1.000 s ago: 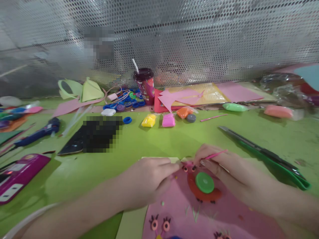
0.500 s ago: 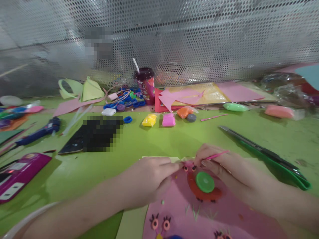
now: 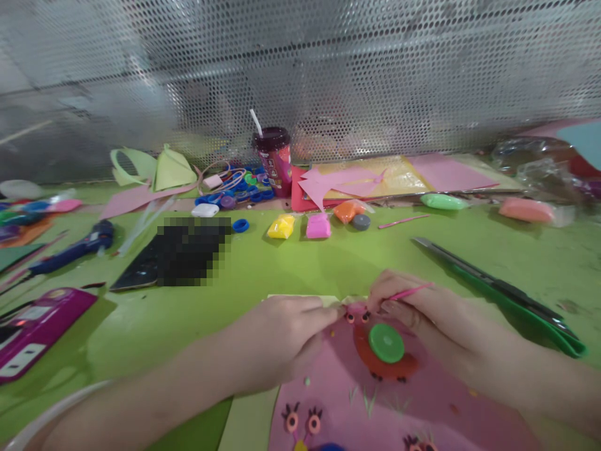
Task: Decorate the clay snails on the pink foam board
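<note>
A pink craft sheet [image 3: 333,401] lies in front of me with a clay snail on it. The snail has an orange-red body [image 3: 408,366], a green round shell [image 3: 386,342] and two eyes. My right hand [image 3: 432,316] is closed around a thin pink modelling tool [image 3: 410,292], its fingertips at the right of the snail's head. My left hand [image 3: 291,338] is closed too, fingertips against the left side of a small pink clay piece [image 3: 357,308] above the eyes. Whether anything sits between the left fingers is hidden. More clay eyes [image 3: 303,423] show at the sheet's lower edge.
A green utility knife [image 3: 498,291] lies at right, blade out. Clay packets, yellow [image 3: 281,227] and pink [image 3: 318,226], sit ahead. A lidded cup [image 3: 275,164] stands at the back. At left are a dark tablet-like slab [image 3: 141,269] and a glue gun [image 3: 77,250].
</note>
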`<action>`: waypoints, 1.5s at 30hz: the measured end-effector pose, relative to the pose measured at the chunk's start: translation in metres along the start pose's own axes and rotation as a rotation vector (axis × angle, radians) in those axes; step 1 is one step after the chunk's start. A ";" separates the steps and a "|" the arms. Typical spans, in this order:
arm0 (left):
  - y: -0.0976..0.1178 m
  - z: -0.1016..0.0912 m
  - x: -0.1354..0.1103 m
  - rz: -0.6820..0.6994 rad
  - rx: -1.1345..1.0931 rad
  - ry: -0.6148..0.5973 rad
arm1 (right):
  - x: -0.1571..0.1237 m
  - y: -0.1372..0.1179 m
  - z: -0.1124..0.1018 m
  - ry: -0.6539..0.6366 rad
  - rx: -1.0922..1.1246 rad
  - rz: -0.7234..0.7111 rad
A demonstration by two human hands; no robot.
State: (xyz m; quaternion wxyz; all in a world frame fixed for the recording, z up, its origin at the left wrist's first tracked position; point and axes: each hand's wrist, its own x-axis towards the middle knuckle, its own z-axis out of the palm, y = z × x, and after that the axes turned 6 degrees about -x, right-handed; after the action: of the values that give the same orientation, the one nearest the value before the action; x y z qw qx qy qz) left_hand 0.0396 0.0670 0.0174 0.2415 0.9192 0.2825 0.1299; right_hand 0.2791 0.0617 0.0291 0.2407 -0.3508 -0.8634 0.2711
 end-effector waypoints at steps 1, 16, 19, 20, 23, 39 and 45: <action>0.000 0.000 0.000 0.001 0.002 0.002 | 0.000 0.000 0.000 0.001 0.001 -0.003; -0.001 0.001 0.001 -0.010 0.020 0.015 | -0.002 0.002 0.000 -0.029 0.001 0.001; 0.000 0.000 0.000 -0.009 0.013 0.018 | -0.002 0.003 0.000 -0.003 0.008 -0.015; 0.000 0.000 0.000 -0.006 0.011 0.020 | -0.002 0.004 0.001 0.009 0.010 -0.021; -0.001 0.001 -0.001 -0.011 0.010 0.024 | -0.001 0.003 0.001 0.034 0.019 -0.028; 0.000 0.002 -0.002 -0.026 0.024 0.009 | 0.001 -0.001 0.000 0.025 0.007 0.033; -0.002 0.002 -0.001 -0.014 0.034 0.013 | 0.001 -0.001 0.000 0.002 0.021 0.037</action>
State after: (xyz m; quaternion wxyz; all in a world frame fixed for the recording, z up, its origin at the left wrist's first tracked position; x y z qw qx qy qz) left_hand 0.0388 0.0668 0.0146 0.2249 0.9204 0.2926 0.1292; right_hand 0.2782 0.0615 0.0299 0.2402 -0.3646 -0.8536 0.2842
